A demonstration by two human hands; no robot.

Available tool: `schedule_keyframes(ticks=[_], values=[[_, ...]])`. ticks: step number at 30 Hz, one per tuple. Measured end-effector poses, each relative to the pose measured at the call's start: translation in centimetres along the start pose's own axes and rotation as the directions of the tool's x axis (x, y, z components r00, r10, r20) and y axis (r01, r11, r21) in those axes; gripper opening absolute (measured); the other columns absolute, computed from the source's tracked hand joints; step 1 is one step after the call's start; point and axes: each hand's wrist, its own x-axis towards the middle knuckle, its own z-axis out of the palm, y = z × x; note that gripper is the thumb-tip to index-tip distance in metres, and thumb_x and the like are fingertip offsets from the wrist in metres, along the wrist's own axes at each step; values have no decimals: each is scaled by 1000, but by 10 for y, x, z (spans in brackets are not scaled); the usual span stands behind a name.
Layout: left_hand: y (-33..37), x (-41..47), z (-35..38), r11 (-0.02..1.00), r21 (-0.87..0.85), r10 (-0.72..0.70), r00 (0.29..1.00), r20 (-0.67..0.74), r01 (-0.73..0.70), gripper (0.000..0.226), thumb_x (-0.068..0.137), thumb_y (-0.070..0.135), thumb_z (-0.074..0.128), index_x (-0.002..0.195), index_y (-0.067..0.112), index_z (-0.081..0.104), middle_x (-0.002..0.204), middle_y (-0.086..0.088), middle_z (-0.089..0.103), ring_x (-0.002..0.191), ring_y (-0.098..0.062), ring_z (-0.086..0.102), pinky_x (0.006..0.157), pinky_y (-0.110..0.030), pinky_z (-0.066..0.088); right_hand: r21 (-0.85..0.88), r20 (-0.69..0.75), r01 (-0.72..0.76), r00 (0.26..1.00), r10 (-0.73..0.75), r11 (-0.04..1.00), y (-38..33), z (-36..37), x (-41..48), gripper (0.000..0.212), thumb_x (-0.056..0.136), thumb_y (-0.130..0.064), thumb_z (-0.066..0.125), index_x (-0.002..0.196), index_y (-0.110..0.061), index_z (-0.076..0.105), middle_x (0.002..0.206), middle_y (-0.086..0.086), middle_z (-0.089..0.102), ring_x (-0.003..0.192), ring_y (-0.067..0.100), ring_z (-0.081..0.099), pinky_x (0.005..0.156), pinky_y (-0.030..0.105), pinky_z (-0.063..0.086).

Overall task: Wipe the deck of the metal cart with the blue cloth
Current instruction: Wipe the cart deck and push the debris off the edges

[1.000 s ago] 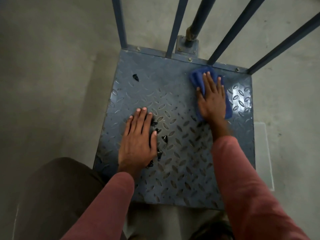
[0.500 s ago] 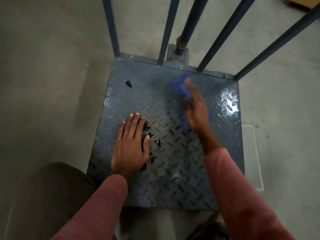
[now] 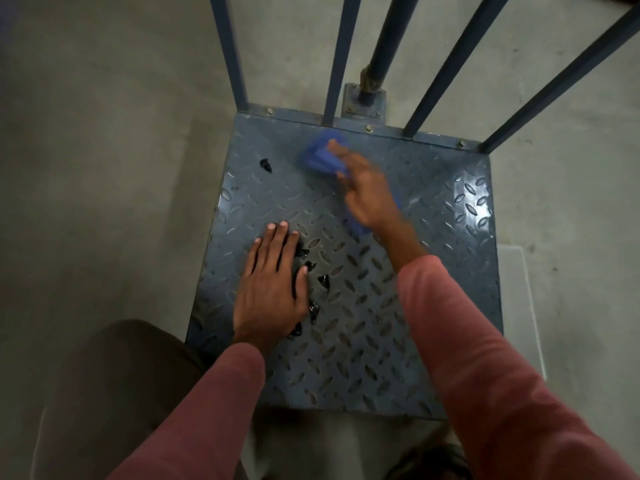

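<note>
Here the metal cart's deck (image 3: 433, 271), a blue-grey sheet with raised tread, fills the middle of the view on a concrete floor (image 3: 104, 168). The blue cloth (image 3: 320, 155) lies bunched on the far part of the deck, a little left of centre, close to the far edge where upright bars (image 3: 341, 57) rise. The right hand (image 3: 367, 192) lies on top of the cloth, fingers stretched toward the far left, pressing it down rather than gripping; both are blurred. The left hand (image 3: 273, 285) rests flat and open on the deck, nearer and to the left, holding nothing. Small black scraps (image 3: 323, 280) lie just beside its thumb, and a lone black scrap (image 3: 266, 165) sits apart near the far left corner. Both sleeves (image 3: 485, 358) are red
</note>
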Motion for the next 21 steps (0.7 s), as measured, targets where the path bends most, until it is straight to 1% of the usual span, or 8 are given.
schedule_keyframes(ticks=[2,4,7,11,14,17,19,21], values=[[1,0,1,1000,21,-2,1000,-12,2,60,107,37,37,161,11,31,172,-8,21,162,-21,9,130,-48,18,-10,-139,-195,971,192,981,18,-9,-2,50,99,-12,44,149,-3,45,154,17,44,145,32,39,121,35,26],[1,0,1,1000,26,2,1000,-13,-2,60,107,36,39,161,11,32,172,-8,21,161,-22,10,130,-48,18,-33,-158,-261,955,253,965,19,5,6,53,95,-8,45,148,-3,46,154,19,45,147,35,35,123,42,25],[0,1,4,1000,19,4,999,-35,-3,60,105,34,43,159,10,34,171,-10,25,161,-24,14,129,-49,19,-59,-28,-40,999,39,997,-16,43,32,55,91,4,49,146,1,48,152,22,46,146,42,35,122,48,28],[1,1,3,1000,5,-2,999,-32,2,60,105,34,44,158,8,36,169,-12,29,160,-26,18,127,-50,22,64,176,182,966,-190,981,-61,64,40,49,94,6,51,143,3,51,150,20,49,144,39,40,122,32,23],[1,2,0,1000,7,-1,1000,2,1,60,106,36,40,160,10,33,171,-9,24,161,-23,12,129,-48,19,101,-7,112,994,-112,989,-37,34,31,51,94,7,51,144,0,50,150,12,50,140,22,44,119,13,22],[1,2,0,1000,26,-14,1000,7,13,61,107,38,38,161,12,31,172,-7,21,162,-21,8,129,-47,17,69,-207,-62,975,75,996,-3,14,26,44,98,-4,48,141,1,54,145,18,54,137,28,49,117,36,37],[0,1,1,1000,20,-11,1000,5,11,61,106,38,39,161,12,32,172,-7,21,162,-21,8,129,-47,17,7,-108,-76,991,77,997,-4,28,34,51,92,-1,48,143,0,52,147,21,52,141,37,45,117,49,37],[0,1,2,1000,4,-8,1000,-3,8,60,106,37,41,160,11,33,172,-8,23,161,-22,10,129,-48,18,-28,45,19,999,-18,999,-26,52,43,57,88,5,50,145,-2,50,151,20,49,145,38,39,120,47,32]])
